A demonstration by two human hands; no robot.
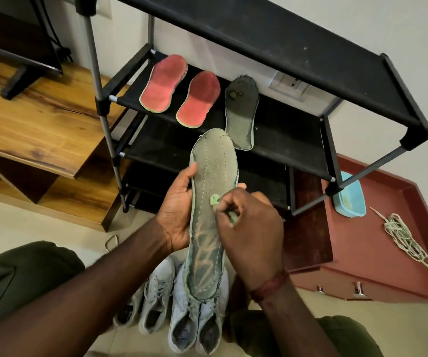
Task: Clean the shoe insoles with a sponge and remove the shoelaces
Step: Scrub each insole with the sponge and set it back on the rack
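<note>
Front of the black shoe rack (259, 34), left hand (179, 204) grips a grey-green insole (213, 163); right hand (251, 228) pinches a small green sponge (214, 200) against it. On the rack: two red insoles (165, 83), one dark insole (241, 117). Right of the rack, loose shoelaces (403, 238).

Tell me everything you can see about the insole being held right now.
The insole is long, grey-green woven fabric with pale dashed stitching and frayed edges; dark wet-looking streaks mark its heel half. The left hand grips its edge, toe pointing toward the shoe rack, heel over grey sneakers. The right hand presses a green sponge on its middle.
</note>
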